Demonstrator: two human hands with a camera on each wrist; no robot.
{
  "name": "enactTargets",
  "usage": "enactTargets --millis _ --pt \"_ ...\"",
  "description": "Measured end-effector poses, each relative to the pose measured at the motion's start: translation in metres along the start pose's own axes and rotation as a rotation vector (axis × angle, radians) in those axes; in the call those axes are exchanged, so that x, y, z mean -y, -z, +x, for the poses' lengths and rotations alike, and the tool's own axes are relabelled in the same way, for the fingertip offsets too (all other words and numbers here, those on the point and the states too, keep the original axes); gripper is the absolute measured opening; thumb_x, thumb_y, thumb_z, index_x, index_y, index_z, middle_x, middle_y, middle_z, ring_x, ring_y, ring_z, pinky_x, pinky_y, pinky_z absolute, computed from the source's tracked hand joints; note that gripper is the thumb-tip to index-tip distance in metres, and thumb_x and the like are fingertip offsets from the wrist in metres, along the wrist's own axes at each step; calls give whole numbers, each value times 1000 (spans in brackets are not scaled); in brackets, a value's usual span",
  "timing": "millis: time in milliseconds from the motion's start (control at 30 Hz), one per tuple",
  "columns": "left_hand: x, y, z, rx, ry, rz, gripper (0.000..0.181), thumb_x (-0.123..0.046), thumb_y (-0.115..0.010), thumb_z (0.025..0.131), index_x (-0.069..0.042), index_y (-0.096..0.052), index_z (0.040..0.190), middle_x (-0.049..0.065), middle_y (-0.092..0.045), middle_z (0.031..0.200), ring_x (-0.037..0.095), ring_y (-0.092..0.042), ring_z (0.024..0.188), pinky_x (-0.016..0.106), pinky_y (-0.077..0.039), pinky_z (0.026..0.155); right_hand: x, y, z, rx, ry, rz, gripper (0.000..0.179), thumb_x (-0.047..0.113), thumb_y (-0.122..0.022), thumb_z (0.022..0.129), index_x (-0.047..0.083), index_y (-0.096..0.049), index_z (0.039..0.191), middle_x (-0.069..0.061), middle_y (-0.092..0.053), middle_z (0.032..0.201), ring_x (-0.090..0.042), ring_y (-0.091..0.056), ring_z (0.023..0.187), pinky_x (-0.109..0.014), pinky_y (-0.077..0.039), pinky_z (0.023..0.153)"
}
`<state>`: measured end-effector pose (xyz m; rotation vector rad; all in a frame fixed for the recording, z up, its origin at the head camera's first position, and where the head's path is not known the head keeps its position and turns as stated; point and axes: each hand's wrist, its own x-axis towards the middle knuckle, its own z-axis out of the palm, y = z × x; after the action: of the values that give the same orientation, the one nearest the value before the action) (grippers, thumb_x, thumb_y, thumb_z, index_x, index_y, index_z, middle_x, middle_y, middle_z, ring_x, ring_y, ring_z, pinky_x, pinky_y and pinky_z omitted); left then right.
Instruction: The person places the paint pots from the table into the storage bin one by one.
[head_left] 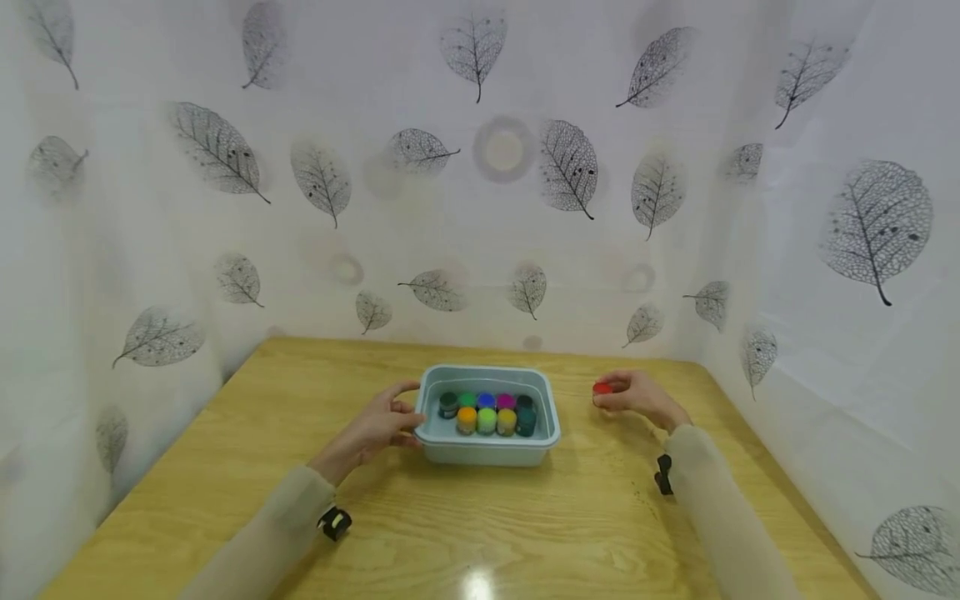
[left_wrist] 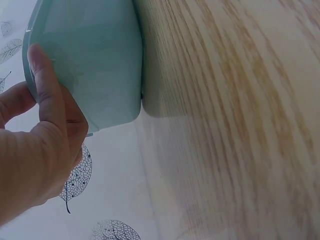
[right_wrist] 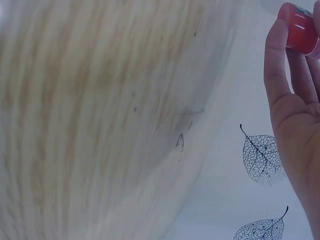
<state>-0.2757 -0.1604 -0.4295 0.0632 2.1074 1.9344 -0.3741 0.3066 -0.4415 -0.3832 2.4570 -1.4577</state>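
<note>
A light blue-green plastic tub (head_left: pixel 483 456) stands on the wooden table, and several small paint jars (head_left: pixel 487 421) with coloured contents are grouped inside it. At the tub's left end, my left hand (head_left: pixel 378 427) grips the rim. The left wrist view shows that thumb (left_wrist: pixel 46 82) against the tub's outer wall (left_wrist: pixel 107 65), with the other fingers partly hidden behind it. To the right of the tub, my right hand (head_left: pixel 636 397) pinches a small red paint jar (head_left: pixel 602 389). In the right wrist view the red jar (right_wrist: pixel 301 30) sits between thumb and fingertips, cut off by the frame edge.
The wooden table (head_left: pixel 450 517) reaches back to a white curtain (head_left: pixel 465 217) printed with dark leaves, which also hangs along both sides. Dark wrist straps (head_left: pixel 663 475) are on both sleeves. Some small dark marks (right_wrist: pixel 181 142) lie on the table at the right.
</note>
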Motion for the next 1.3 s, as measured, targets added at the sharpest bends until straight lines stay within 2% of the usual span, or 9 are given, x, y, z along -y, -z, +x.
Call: enactTargets --millis 200,433,667,767,900,967,1167,1300 --pt "0 0 1 -7 3 -11 66 0 -62 93 -12 -32 150 12 -51 100 23 -63 80 37 -63 71 6 -11 3 -4 -8 51 60 20 -76 86 -6 -50 133 -22 -63 124 -21 -69 98 -44 -59 89" --pt "0 1 2 -5 11 -8 66 -1 -63 93 -13 -31 150 12 -51 102 23 -62 81 36 -63 71 20 -24 6 20 16 42 58 24 -76 87 -2 -52 133 -17 -66 123 -19 -70 101 -48 -56 94" --pt "-2 1 1 -5 11 -2 66 -1 -63 93 -13 -32 150 12 -51 101 22 -62 81 36 -63 71 34 -32 9 34 26 136 59 21 -76 87 -2 -50 135 -14 -66 123 -20 -68 106 -48 -51 102" --pt "-2 1 0 -6 9 2 66 -1 -63 93 -13 -32 150 11 -51 100 22 -62 80 36 -63 70 42 -36 9 47 38 195 58 19 -74 89 -2 -48 136 -8 -66 120 -17 -67 105 -41 -53 99" --pt "-2 1 0 -10 9 8 67 -2 -63 93 -13 -31 151 11 -51 101 22 -62 79 36 -63 70 54 -43 8 59 45 319 48 12 -69 92 -2 -49 133 -1 -66 112 -13 -66 99 -26 -56 87" --pt "-2 1 -1 -13 12 8 67 -2 -63 93 -13 -32 151 11 -52 101 22 -62 79 36 -63 69 59 -48 7 51 49 382 41 9 -67 93 -1 -50 129 0 -66 109 -12 -66 96 -23 -56 83" --pt "-2 1 -1 -12 12 8 67 -2 -63 93 -14 -32 151 12 -52 103 22 -62 81 37 -63 71 71 -67 6 -5 98 506 22 3 -66 92 7 -57 111 1 -68 98 -11 -68 86 -19 -57 76" --pt "-5 0 -1 -11 13 13 67 -2 -63 93 -13 -31 151 13 -53 104 23 -63 82 38 -63 73 77 -78 7 -7 130 541 20 -1 -66 90 11 -59 105 2 -67 94 -9 -65 81 -18 -55 72"
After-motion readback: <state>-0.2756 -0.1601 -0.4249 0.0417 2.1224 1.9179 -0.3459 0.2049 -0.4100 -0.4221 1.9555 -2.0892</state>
